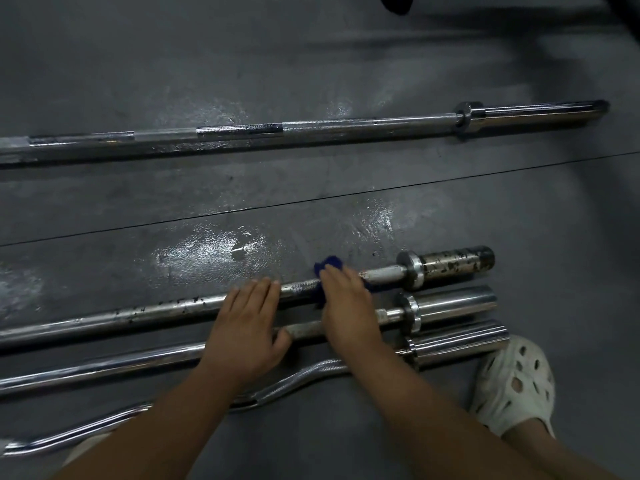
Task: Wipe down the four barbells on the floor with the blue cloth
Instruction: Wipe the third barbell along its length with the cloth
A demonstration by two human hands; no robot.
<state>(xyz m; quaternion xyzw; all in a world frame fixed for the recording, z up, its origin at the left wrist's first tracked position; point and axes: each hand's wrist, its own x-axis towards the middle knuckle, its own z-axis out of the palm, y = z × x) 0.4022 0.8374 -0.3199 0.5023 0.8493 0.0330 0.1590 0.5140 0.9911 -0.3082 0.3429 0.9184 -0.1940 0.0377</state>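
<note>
Pressing blue cloth (329,264) under flat right hand (346,303) onto pitted barbell (156,308) beside its right collar (412,270), toward floor's (311,64) near edge. Steadying with flat, released left hand (246,327). Possibly risking bar rolling against chrome barbell (450,301) under uneven pressure, pinching either hand.

The cloth (330,266) under my right grip (349,306) is deep blue. The floor (311,64) is dark grey, finely pebbled, with pale glossy patches and a thin black seam. The spotted barbell (156,308) is dull silver flecked with black, most thickly on its sleeve (453,265). The chrome barbell (450,303) beside it is bright silver. The curl bar (311,370) shines silver with cross-hatched knurling. The far barbell (346,128) is silver with dark bands. My shoe (512,382) is off-white with dark holes.
</note>
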